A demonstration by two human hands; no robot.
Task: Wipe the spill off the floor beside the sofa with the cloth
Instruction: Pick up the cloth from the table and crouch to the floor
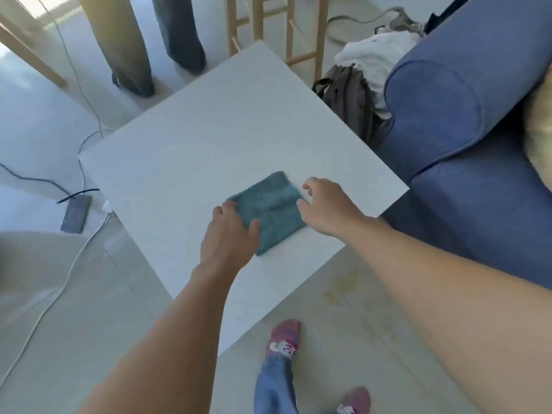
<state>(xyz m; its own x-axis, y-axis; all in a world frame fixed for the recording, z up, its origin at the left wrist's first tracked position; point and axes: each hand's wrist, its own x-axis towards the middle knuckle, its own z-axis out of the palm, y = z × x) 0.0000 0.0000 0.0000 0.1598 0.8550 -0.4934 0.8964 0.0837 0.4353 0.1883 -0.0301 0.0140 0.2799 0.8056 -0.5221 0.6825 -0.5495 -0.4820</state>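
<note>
A folded teal cloth [273, 209] lies on the white table [194, 144] near its front corner. My left hand [230, 234] rests on the cloth's left edge, thumb on top and fingers curled at its side. My right hand [325, 204] touches the cloth's right edge with bent fingers spread apart. The cloth is flat on the table. A yellowish spill [343, 286] spreads over the pale floor between the table's corner and the blue sofa [466, 150], under my right forearm.
My feet in pink socks [285, 339] stand by the spill. A grey backpack [349, 94] and white fabric [376, 58] lie beside the sofa arm. A phone [76, 213] and cables [59, 291] lie on the floor left. Another person's legs [128, 49] and a wooden stool [274, 28] stand behind the table.
</note>
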